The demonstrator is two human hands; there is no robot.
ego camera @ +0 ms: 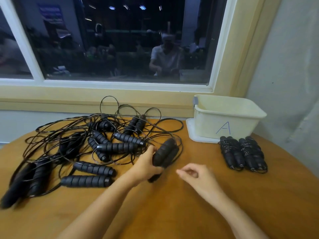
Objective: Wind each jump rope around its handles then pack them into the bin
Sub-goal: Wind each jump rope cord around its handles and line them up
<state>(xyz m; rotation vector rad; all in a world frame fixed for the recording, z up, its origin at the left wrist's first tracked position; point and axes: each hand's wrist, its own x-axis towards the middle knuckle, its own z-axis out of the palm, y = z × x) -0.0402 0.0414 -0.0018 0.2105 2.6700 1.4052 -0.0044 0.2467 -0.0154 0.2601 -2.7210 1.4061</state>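
My left hand grips a pair of black ribbed jump rope handles held side by side at the table's middle, their thin cord trailing back into the pile. My right hand hovers just right of them with fingers loosely curled, holding nothing that I can see. A tangled heap of several black jump ropes with loose cords covers the left half of the table. Two wound jump rope bundles lie at the right, in front of the cream bin marked "A".
The bin stands on its lid at the table's back right, near the wall. The round wooden table ends close to the window sill behind. Two blurred handles lie at the left edge.
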